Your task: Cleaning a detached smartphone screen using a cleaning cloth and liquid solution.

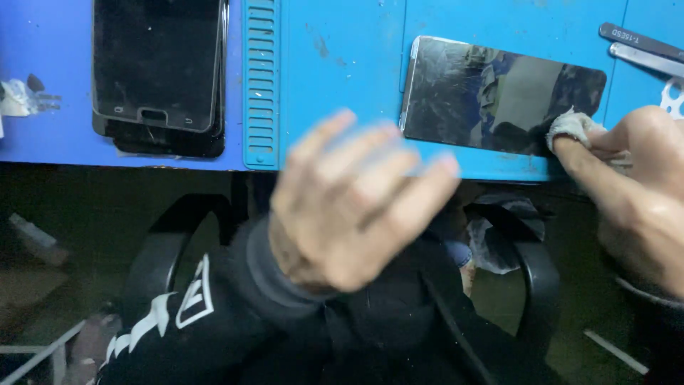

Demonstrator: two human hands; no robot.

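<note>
A dark, smudged glass phone panel (491,93) lies on the blue work mat (342,64) near its front edge. My right hand (627,178) pinches a small greyish cloth wad (570,125) against the panel's lower right corner. My left hand (349,207) hovers blurred in front of the mat's edge, fingers spread, holding nothing and touching nothing. It sits below and left of the panel.
A black phone stack (158,71) rests at the mat's left. Metal tweezers (641,46) lie at the top right. A slotted ridge (261,78) runs down the mat. Below the table are a black chair's armrests (531,271) and my dark sleeve.
</note>
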